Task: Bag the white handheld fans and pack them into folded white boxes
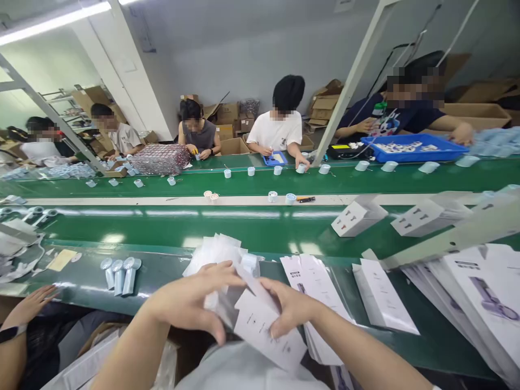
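left hand (190, 300) — right hand (290, 306) | both grip white carton (264, 330) | green table (162, 271)

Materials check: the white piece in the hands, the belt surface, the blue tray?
White piece held by the left hand and right hand: looks like thin matte card, flat-folded, with small print. Belt: green, smooth, semi-gloss, likely PVC or rubber, since it mirrors the ceiling lights. Blue tray: probably rigid moulded plastic, with a uniform colour and raised rim.
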Demonstrator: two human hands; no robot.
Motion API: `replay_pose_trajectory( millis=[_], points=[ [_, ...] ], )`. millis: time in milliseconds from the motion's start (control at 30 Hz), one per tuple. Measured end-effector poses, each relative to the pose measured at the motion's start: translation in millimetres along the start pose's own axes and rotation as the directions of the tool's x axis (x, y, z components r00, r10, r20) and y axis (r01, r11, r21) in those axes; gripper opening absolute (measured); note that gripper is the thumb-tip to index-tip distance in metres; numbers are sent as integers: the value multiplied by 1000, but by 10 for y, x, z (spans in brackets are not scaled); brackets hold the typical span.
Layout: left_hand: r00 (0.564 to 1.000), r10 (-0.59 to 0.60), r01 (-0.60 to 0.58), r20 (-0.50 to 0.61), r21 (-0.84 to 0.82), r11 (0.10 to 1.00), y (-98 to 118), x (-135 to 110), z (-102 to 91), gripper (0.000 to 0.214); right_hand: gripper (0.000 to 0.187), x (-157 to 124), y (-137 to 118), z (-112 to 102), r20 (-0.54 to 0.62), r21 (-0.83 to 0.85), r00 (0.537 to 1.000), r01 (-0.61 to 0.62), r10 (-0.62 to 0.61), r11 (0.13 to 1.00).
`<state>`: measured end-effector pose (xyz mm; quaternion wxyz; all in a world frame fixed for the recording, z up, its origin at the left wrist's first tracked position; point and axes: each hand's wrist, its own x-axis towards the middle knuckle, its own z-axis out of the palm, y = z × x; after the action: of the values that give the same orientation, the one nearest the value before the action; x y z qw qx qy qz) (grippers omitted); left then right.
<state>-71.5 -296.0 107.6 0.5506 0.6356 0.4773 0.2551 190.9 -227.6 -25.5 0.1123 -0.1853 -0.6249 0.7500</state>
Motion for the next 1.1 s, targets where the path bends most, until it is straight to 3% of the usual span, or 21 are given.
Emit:
replay_pose_trajectory(
  millis=[67,133,200,300,367,433,500,567,633,700,800,867,933,967,1033,1100],
  points=[
    [986,47,-87,-160,-251,964,-280,12,-18,69,91,5,-108,-39,-55,-57,998,32,-35,998],
    [965,37,-156,-258,-457,876,-552,112,104,73,89,28,-205,-50,-67,-90,996,60,-66,994],
    [969,8,-172,-248,-648,742,-734,237,314,79,86,61,-264,-33,-30,-120,997,67,-71,990],
    [976,-64,-132,-207,-801,584,-808,347,594,71,89,68,-300,37,41,-200,997,72,-65,977],
    [952,-164,-137,-259,-836,531,-778,356,688,63,94,20,-328,139,-44,-329,993,87,-108,940],
    [888,-279,-198,-366,-851,486,-727,338,738,62,94,-50,-377,307,-219,-544,944,91,-246,834],
    [825,-355,-262,-439,-854,449,-670,310,785,64,87,-101,-432,515,-278,-767,857,75,-434,638],
    [820,-334,-285,-466,-837,467,-617,279,836,63,72,-109,-469,696,-232,-900,797,42,-557,434],
    [856,-220,-293,-468,-790,539,-585,248,855,56,53,-87,-479,795,-234,-936,755,-3,-613,353],
    [888,-111,-301,-447,-746,593,-579,225,815,43,40,-72,-477,808,-261,-921,742,0,-617,390],
    [942,-19,-262,-334,-772,580,-597,219,679,39,39,-98,-502,733,-243,-861,789,92,-564,501],
    [976,47,-200,-212,-793,575,-601,234,609,48,42,-140,-548,664,-239,-813,821,123,-518,570],
    [988,70,-148,-134,-761,632,-592,268,605,67,46,-189,-600,613,-226,-772,862,125,-453,623],
    [990,51,-133,-134,-729,671,-585,293,633,68,49,-214,-618,605,-215,-761,882,119,-420,638],
    [970,-25,-152,-243,-679,718,-572,358,745,58,54,-257,-625,641,-242,-775,893,57,-380,629],
    [896,-122,-226,-428,-673,704,-566,417,894,48,68,-284,-577,737,-343,-819,845,-55,-410,572]
  ],
)
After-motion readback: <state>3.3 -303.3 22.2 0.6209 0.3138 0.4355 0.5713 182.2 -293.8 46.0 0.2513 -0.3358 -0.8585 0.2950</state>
